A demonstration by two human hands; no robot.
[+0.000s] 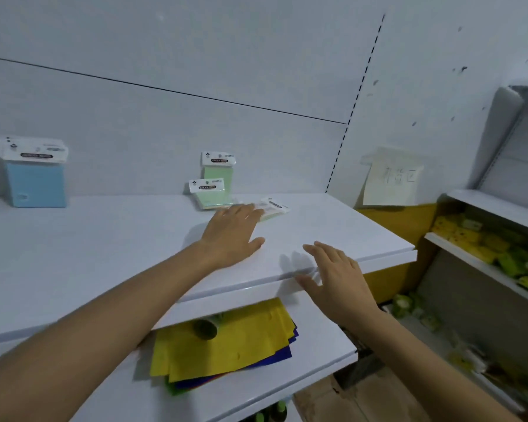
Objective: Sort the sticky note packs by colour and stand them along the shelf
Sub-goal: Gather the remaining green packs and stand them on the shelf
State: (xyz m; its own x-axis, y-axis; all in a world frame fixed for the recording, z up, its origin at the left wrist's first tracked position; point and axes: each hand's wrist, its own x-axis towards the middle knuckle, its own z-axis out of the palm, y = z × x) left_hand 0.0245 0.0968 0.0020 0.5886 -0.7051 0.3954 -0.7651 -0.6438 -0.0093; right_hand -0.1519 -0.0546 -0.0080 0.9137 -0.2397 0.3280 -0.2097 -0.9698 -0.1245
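Head view: the left grip point(232, 236) lies palm down on the shelf point(104, 239), reaching toward a green pack that lies flat, the lying pack point(273, 208).
Left grip: fingers straight and slightly spread, pinching nothing. The fingertips point(250, 210) rest on the near end of the lying pack.
Right grip point(337, 275): spread, palm down, at the shelf's front edge, holding nothing. I cannot tell whether it touches the shelf.
Lying pack, from the grip: just beyond the left fingertips and a little to their right, and well ahead of the right grip.
Long axis: runs from the left fingertips away to the right, with the white header card at the far right end.
Nearer hand: the left one, which is in contact.
Green group: just left of the lying pack. The upright pack point(218, 170) stands at the wall, and the front pack point(209, 194) stands before it, tilted back.
Blue packs point(35, 184): upright against the wall at the far left, well apart from the green ones.
Step, as I judge it: the lying pack has yet to be stood with the green group.
Next move, as I judge it: the left fingers must curl round the pack's near end, then tip the header end up and carry the pack leftward.
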